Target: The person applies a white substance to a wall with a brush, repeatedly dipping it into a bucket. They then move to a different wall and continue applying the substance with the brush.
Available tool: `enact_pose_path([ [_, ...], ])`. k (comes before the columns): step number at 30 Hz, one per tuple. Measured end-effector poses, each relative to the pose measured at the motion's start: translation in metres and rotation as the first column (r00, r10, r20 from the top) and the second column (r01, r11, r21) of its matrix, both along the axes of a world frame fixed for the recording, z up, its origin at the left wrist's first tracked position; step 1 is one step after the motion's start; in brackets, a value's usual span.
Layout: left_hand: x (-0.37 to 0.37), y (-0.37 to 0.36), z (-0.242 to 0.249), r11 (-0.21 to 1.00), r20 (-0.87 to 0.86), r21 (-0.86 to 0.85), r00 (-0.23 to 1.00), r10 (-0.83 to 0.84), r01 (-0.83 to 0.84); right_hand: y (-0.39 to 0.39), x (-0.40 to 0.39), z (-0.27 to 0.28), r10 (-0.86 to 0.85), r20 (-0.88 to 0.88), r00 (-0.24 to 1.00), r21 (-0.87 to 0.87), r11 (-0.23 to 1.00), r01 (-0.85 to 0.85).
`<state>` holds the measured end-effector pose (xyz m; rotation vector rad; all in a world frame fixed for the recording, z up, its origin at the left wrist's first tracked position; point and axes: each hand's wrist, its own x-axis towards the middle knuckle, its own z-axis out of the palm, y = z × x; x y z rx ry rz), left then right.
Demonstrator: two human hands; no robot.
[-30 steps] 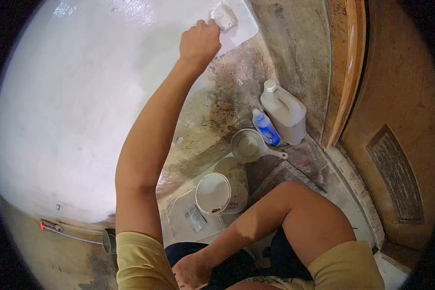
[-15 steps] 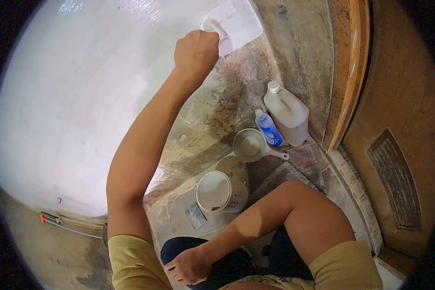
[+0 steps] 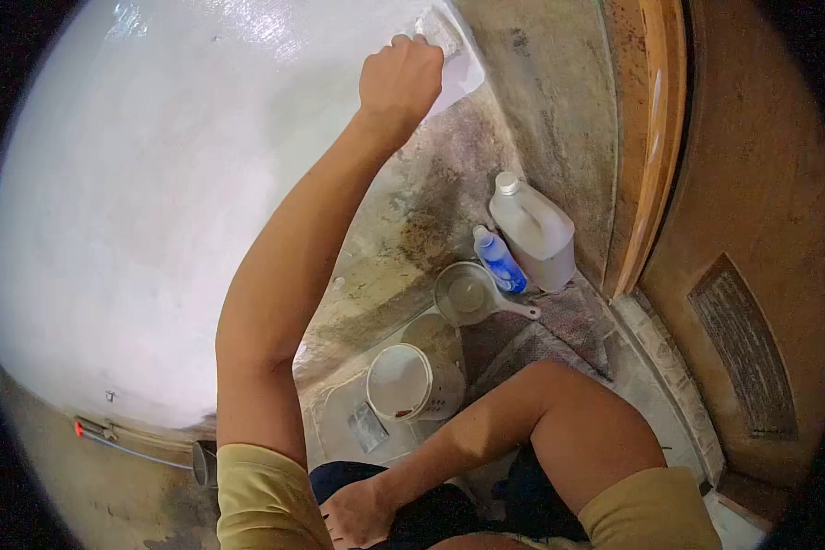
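High against the white-coated wall, my left hand is closed around a paintbrush. The brush's pale, worn head touches the wall close to the corner. Its handle is mostly hidden in my fist. My right hand lies over my bent knee at the bottom, fingers draped and slightly apart, holding nothing visible. Below my raised arm stands a white bucket, with a small grey packet beside it on the floor.
A pale dipper with a handle sits near a blue-and-white bottle and a translucent jug. Under them lies a patterned mat. A wooden frame rises on the right. Bare, stained wall shows below the white area.
My left hand has moved up and to the right with the paintbrush, closer to the wall's corner. The right hand stays on the knee while the camera view has shifted slightly.
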<state>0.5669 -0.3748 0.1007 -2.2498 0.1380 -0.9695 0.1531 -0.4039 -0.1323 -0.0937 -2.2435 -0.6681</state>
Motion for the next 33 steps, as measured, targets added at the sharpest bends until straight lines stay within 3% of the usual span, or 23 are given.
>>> enact_pose_path([
  [7, 0.027, 0.004, 0.003, 0.999, 0.03, -0.004, 0.998, -0.049, 0.05, -0.006, 0.007, 0.0, 0.046, 0.039, 0.998, -0.131, 0.991, -0.04],
  [9, 0.023, 0.003, 0.007, 0.993, -0.116, -0.094, 0.991, 0.06, -0.071, -0.008, 0.004, -0.003, 0.048, 0.021, 0.999, -0.145, 0.988, -0.045],
  [12, 0.011, 0.011, 0.006, 0.994, -0.14, -0.088, 0.989, 0.049, -0.062, -0.009, 0.0, -0.008, 0.053, -0.005, 0.999, -0.16, 0.986, -0.053],
  [15, 0.001, 0.029, 0.001, 0.998, -0.056, -0.035, 0.997, 0.054, -0.056, -0.007, -0.004, -0.011, 0.049, -0.011, 0.999, -0.168, 0.985, -0.05],
  [23, -0.071, 0.069, 0.006, 0.986, -0.137, -0.011, 0.977, 0.161, -0.164, -0.005, -0.011, -0.012, 0.074, -0.034, 0.997, -0.181, 0.98, -0.079],
  [33, -0.191, 0.127, -0.001, 0.954, -0.03, -0.047, 0.955, 0.295, -0.297, -0.014, 0.0, -0.016, 0.132, -0.044, 0.99, -0.206, 0.969, -0.138],
])
